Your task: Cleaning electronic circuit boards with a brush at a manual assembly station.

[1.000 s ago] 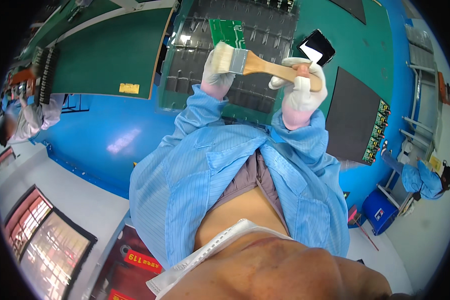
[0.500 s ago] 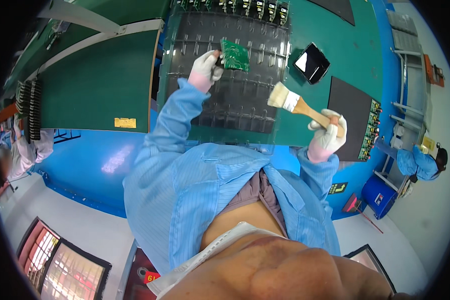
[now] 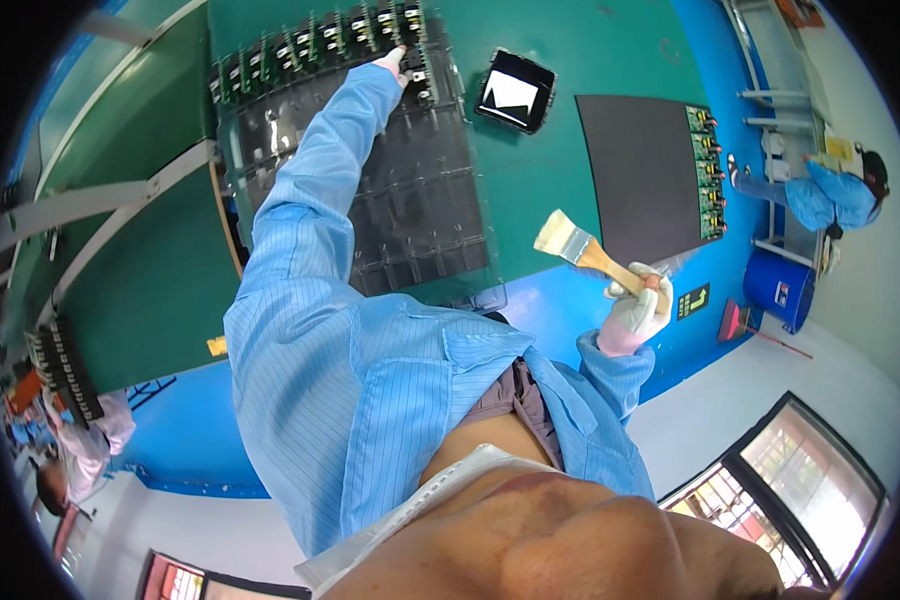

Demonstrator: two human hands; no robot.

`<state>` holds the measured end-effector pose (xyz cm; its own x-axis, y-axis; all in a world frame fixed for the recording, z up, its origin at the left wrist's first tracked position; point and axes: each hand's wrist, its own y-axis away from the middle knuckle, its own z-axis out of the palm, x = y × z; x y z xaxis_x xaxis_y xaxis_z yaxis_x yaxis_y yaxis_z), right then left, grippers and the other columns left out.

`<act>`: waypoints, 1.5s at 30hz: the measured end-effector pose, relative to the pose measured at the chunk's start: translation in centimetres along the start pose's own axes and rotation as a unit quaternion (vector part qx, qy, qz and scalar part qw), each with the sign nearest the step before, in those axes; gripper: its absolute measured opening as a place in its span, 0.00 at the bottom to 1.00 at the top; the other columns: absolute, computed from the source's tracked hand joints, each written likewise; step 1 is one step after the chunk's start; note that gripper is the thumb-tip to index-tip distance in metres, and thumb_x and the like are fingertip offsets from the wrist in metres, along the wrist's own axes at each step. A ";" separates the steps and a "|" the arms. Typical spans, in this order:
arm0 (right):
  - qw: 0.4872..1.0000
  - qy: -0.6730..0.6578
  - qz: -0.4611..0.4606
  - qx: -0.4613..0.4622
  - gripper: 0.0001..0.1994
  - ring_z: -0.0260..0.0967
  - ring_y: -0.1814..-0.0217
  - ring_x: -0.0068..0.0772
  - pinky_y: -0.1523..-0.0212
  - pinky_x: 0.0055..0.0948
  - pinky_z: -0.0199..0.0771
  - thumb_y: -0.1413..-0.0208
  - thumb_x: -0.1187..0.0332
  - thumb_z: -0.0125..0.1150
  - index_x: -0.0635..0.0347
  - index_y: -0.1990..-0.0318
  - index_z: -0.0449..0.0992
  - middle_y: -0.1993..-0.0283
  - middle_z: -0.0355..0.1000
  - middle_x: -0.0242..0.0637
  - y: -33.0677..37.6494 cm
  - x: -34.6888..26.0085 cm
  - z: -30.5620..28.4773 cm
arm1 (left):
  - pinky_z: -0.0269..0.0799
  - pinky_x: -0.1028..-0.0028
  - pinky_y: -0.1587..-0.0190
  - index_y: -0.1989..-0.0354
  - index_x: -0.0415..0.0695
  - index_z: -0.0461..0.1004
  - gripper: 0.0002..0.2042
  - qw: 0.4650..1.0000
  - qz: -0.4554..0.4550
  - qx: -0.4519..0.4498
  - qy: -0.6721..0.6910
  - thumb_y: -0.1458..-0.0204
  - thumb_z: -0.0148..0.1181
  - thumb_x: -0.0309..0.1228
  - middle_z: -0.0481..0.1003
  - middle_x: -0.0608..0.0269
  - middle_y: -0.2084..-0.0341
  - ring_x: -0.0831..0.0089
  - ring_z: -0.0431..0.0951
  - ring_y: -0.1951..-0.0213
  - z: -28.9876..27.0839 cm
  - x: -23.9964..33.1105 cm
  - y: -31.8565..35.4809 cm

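My left arm reaches to the far part of a clear plastic tray (image 3: pixel 415 185) on the green table. At its right-hand end, my gloved left hand (image 3: pixel 395 65) is closed at a green circuit board (image 3: pixel 419 86) with black parts, standing in a slot; the fingers are partly hidden. Rows of similar circuit boards (image 3: pixel 310 45) stand upright along the tray's far edge. My gloved right hand (image 3: pixel 637 312) grips the wooden handle of a flat brush (image 3: pixel 598 257), held over the table's near edge with its pale bristles pointing up and left.
A black square container (image 3: pixel 516 90) with a white patch inside stands right of the tray. Farther right lies a dark mat (image 3: pixel 635 175) with several circuit boards (image 3: pixel 707 170) along its edge. Co-workers are at far left and far right. A blue barrel (image 3: pixel 778 290) stands on the right.
My left hand has carried the circuit board away from me to the tray's far row. My right hand still holds the brush. The view has turned and shifted.
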<state>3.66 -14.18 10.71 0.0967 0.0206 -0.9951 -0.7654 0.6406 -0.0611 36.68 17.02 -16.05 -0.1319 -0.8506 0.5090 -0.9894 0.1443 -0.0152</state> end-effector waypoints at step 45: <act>0.936 -0.055 -0.049 0.344 0.12 0.59 0.85 0.27 0.85 0.20 0.61 0.41 0.66 0.40 0.65 0.65 0.68 0.66 0.68 0.45 -21.0 0.1 -49.1 | 0.70 0.56 0.69 0.65 0.41 0.63 0.11 0.881 0.362 -0.243 -0.185 0.50 0.49 0.35 0.73 0.47 0.73 0.51 0.76 0.71 37.3 73.8 3.6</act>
<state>-11.49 -65.29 8.09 0.2400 -0.0097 -0.9707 -0.1629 0.9854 -0.0501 21.09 -64.08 -10.61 -0.8177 -0.5398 0.1998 -0.5067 0.8398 0.1948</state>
